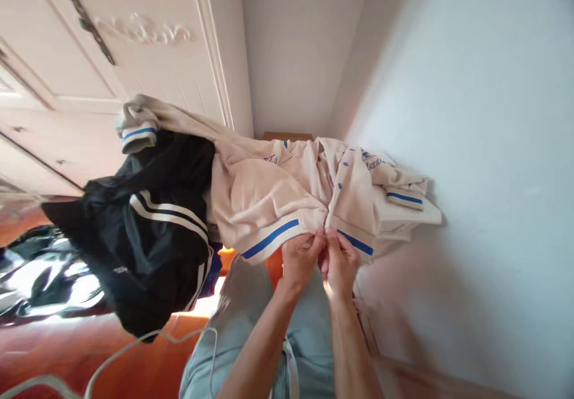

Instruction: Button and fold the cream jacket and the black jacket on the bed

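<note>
A cream jacket (264, 183) with blue-striped hem and cuffs lies spread out in front of me, its blue snap buttons running down the front opening. At the bottom of that opening, my left hand (300, 258) pinches the hem on the left-hand side. Right beside it, my right hand (341, 261) pinches the hem edge on the other side, the fingertips of both hands touching or nearly so. What lies between the fingertips is hidden. One sleeve stretches out to the left over black clothing, and the other rests on the right end of a white surface (403, 213).
Black clothing with white stripes (165, 237) hangs at the left. A white cabinet (170, 70) stands behind it, and a pale wall (484, 148) closes off the right. A white cable (147, 336) crosses above the reddish floor (58, 351). Shiny dark-and-white material (49, 273) lies far left.
</note>
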